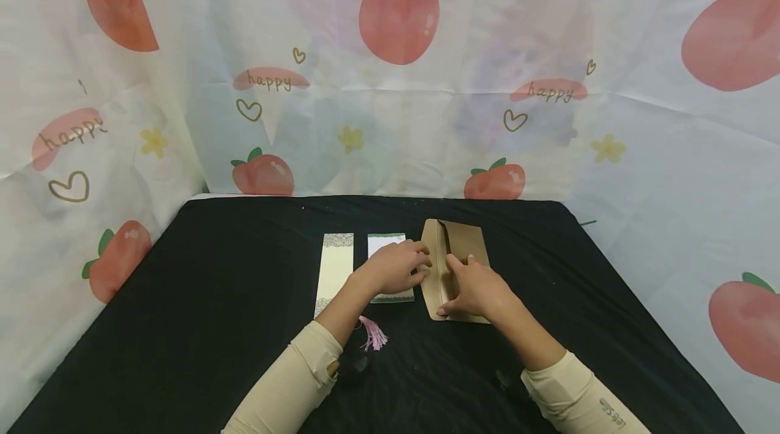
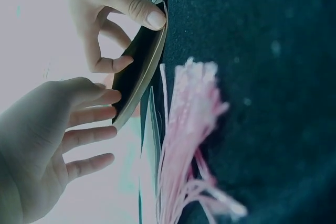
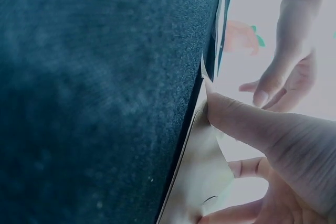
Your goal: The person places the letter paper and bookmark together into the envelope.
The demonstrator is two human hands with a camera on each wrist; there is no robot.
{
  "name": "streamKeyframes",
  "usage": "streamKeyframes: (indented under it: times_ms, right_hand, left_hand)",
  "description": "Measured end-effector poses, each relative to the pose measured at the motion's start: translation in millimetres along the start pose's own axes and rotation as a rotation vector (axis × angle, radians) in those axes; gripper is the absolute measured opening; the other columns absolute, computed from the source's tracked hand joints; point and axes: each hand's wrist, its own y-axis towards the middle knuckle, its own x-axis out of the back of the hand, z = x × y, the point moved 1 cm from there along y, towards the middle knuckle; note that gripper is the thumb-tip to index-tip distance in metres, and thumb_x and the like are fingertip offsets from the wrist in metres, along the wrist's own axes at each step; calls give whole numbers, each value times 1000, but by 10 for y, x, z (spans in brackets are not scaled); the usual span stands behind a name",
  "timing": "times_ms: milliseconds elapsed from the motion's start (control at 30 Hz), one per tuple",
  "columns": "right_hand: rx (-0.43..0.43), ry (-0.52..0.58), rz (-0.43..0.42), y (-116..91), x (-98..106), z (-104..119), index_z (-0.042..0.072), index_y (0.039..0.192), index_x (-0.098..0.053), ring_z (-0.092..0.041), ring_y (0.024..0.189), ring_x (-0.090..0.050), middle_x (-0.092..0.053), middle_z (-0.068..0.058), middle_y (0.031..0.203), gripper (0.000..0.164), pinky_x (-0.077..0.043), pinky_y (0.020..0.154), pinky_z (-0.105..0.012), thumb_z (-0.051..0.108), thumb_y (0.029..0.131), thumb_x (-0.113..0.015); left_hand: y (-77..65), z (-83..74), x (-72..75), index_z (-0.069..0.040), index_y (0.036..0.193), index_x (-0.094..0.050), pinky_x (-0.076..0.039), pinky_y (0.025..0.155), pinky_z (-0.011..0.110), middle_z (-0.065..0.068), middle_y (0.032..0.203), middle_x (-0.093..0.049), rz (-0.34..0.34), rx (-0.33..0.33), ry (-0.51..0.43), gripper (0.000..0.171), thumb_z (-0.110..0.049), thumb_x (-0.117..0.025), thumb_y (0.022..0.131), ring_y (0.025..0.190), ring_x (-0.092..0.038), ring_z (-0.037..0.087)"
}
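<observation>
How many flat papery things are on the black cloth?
3: a long cream strip on the left, a white card in the middle, and a brown envelope on the right. More could be hidden inside the envelope.

Black-covered table (image 1: 213,326); side by side on it: cream strip (image 1: 336,265), green-edged card (image 1: 379,241), brown envelope (image 1: 466,240); pink tassel (image 1: 374,336) nearer.

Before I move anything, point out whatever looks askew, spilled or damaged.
Nothing stands out as askew, spilled or damaged. The brown envelope has its flap lifted, but the right hand holds the envelope and the left hand is at the flap, so that seems ordinary handling. The pink tassel is merely splayed.
</observation>
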Motion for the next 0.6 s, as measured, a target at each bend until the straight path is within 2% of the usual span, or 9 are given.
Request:
streamKeyframes:
  times_ms: [133, 367, 600]
  right_hand:
    - [7, -4, -3, -7, 5, 3, 3, 147, -49, -52, 109, -63, -50, -40, 138, 103, -54, 82, -60, 50, 68, -96]
    - [4, -12, 1, -8, -1, 5, 4, 146, -49, -53, 109, -62, -50, -40, 138, 102, -54, 83, -61, 50, 69, -95]
    - [-4, -8, -15, -6, 7, 8, 5, 140, -52, -51, 105, -64, -54, -38, 133, 97, -54, 82, -62, 48, 66, -97]
  left_hand:
    - [-27, 46, 10, -18, 130, -72, -53, 92, 32, 2, 131, -63, -12, 26, -24, 29, -27, -62, 104, 116, -61, 17]
    - [-75, 176, 12, -17, 137, -67, -52, 94, 35, 2, 137, -60, 22, 72, -70, 33, -28, -62, 106, 121, -60, 18]
    - [-127, 278, 41, -16, 140, -65, -56, 88, 42, 6, 136, -60, 60, 197, -106, 38, -30, -64, 104, 117, -63, 23]
